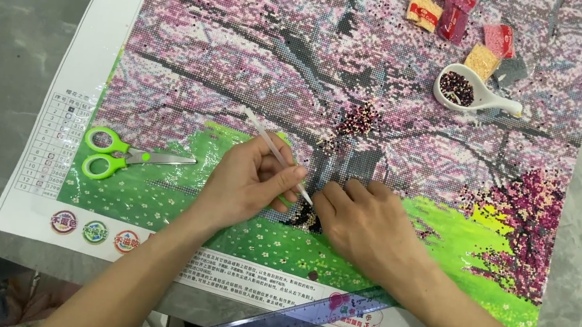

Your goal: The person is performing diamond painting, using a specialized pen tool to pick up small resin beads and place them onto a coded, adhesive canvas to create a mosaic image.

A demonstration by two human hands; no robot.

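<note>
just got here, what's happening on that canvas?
A person is working on a diamond-painting canvas of pink blossom trees. The left hand holds a white applicator pen, tip down at the dark trunk area; the right hand rests flat beside it. Green scissors and a white bead tray lie on the canvas.

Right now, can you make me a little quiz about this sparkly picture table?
1. True or false: the scissors have green handles.
2. Which hand holds the white pen: A left hand, B right hand?
3. Fill in: the white scoop tray holds dark ____.

Key: 1 true. 2 A. 3 beads, and it lies on the canvas near the little bead bags.
</note>
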